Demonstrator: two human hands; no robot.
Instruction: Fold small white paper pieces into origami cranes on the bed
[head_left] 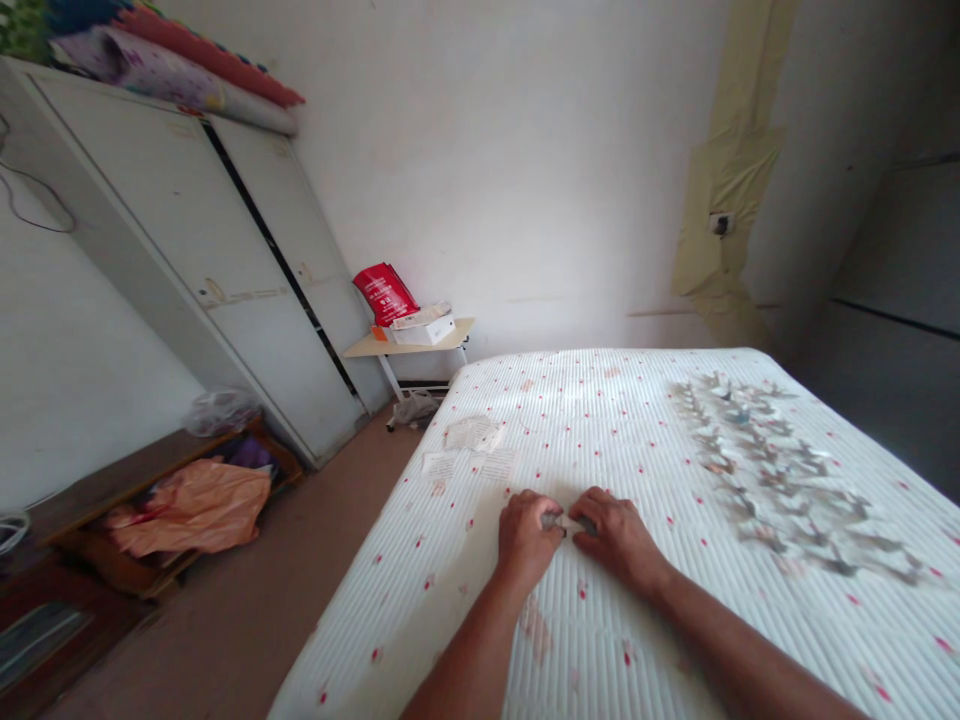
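Over the near middle of the bed, my left hand and my right hand face each other. Both are closed on one small folded piece of printed paper, each pinching an end between thumb and fingers. Much of the paper is hidden by the fingers. Beyond my left hand lie several flat paper squares with print on them. To the right of my right hand, rows of folded paper figures, resembling origami cranes, stand on the bedspread; they look blurred.
The white quilted bed fills the front. A small table at its far left corner holds a white box and a red bag. A grey wardrobe and a low wooden cabinet with an orange bag stand left.
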